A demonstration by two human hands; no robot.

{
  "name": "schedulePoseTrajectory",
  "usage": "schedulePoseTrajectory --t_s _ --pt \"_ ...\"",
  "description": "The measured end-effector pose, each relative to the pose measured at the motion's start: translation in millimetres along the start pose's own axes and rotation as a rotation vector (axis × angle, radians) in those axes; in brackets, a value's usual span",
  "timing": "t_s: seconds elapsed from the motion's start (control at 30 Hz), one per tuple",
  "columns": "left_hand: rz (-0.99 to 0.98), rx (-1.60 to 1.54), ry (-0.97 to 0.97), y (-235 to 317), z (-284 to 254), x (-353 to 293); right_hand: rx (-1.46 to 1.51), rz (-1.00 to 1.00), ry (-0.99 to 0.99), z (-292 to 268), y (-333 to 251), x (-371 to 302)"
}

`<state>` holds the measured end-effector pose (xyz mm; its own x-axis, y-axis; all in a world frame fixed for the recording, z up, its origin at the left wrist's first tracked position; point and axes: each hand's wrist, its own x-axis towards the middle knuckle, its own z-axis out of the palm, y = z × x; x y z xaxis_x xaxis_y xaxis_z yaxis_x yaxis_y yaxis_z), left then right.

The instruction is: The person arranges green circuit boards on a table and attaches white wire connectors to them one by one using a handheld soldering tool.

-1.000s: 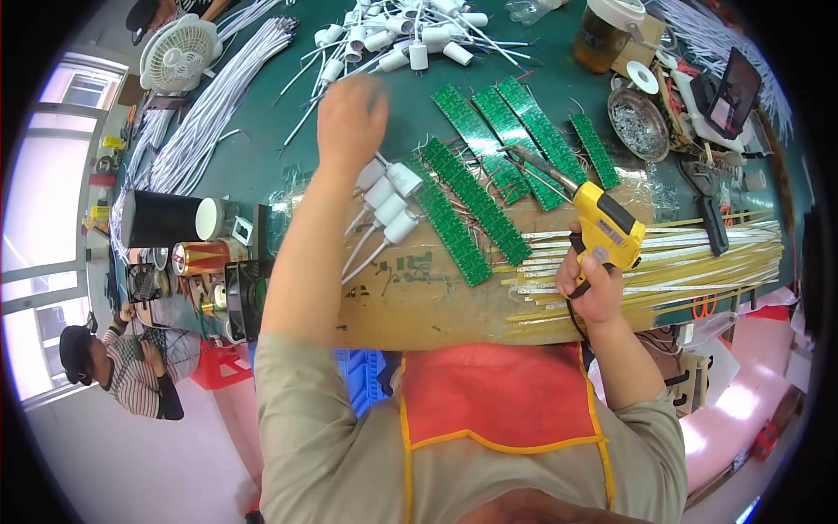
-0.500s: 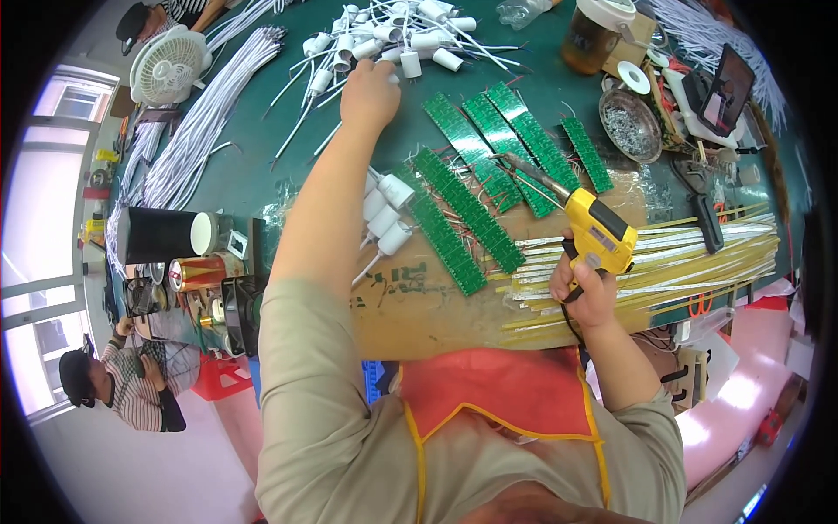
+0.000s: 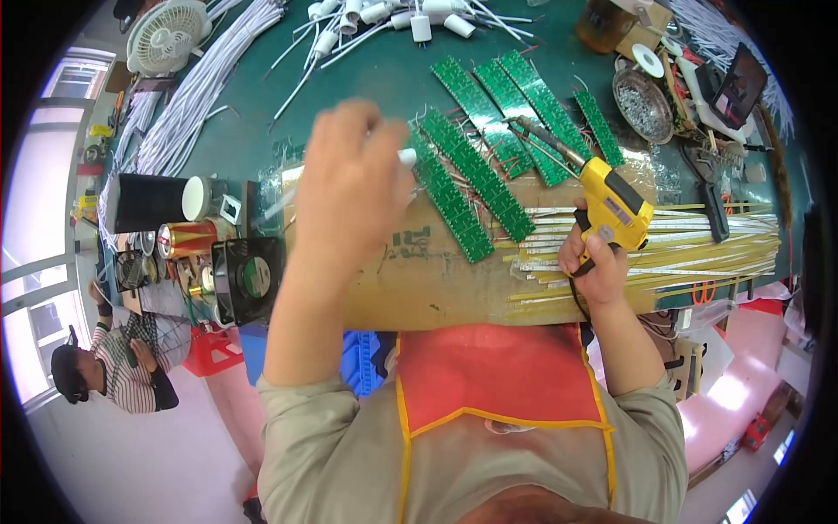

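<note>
In my right hand [image 3: 599, 266] is a yellow and black soldering gun [image 3: 614, 205], fingers wrapped round its grip. Its metal tip points up and left over the green circuit board strips [image 3: 476, 109]. My left hand [image 3: 353, 170], smeared by motion, is raised over the left of the brown work board [image 3: 410, 284]. Its fingers are curled on a white lamp holder [image 3: 372, 132], mostly hidden; a pale blurred streak, likely its cable, shows left of the wrist. Another white lamp holder [image 3: 408, 157] peeks out beside the hand, next to two green strips [image 3: 458, 188].
More white lamp holders [image 3: 421, 29] with cables lie at the far edge. White cable bundles [image 3: 209, 96], a fan [image 3: 168, 37], a can [image 3: 188, 238] and a black cooling fan [image 3: 248, 278] are left. Yellow-white strips [image 3: 698, 236], pliers [image 3: 709, 196] and a metal bowl [image 3: 643, 105] are right.
My left hand has drawn back from the far lamp holder pile to above the work board. The right hand still grips the soldering gun. The whole view has shifted slightly.
</note>
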<state>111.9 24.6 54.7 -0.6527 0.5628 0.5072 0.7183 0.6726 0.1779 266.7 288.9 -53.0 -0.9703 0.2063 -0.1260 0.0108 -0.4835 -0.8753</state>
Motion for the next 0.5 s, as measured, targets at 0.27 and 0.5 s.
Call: schedulePoseTrajectory --t_s 0.27,0.5 --pt "-0.148 -0.073 -0.155 18 44 -106 -0.068 0.015 -0.044 3 0 0" --pt "-0.141 -0.038 0.014 15 62 -109 -0.062 0.009 -0.008 6 -2 -3"
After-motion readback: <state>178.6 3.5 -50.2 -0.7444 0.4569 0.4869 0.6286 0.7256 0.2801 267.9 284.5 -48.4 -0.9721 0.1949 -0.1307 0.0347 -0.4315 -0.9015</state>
